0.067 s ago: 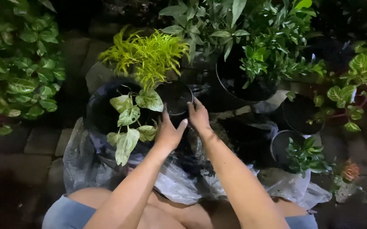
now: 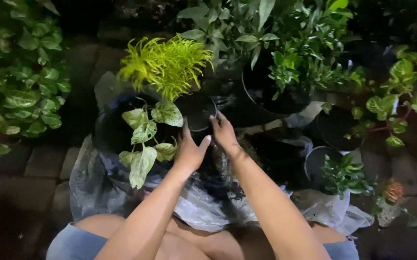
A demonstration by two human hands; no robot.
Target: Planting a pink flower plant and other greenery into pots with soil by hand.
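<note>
Grip: my left hand (image 2: pixel 189 149) and right hand (image 2: pixel 225 132) both curl loosely around one small black pot (image 2: pixel 196 111), fingers at its rim, palms on its sides; the pot stands on crumpled clear plastic sheeting (image 2: pixel 198 212) just past my knees; its contents are too dark to make out. Beside it, one variegated plant (image 2: pixel 145 139) in a dark bag; one yellow-green feathery plant (image 2: pixel 167 62) behind; one large black pot (image 2: pixel 271 96) of leafy shrubs; one small potted plant (image 2: pixel 341 175) at right. I cannot count the pots further back; shadow hides them.
</note>
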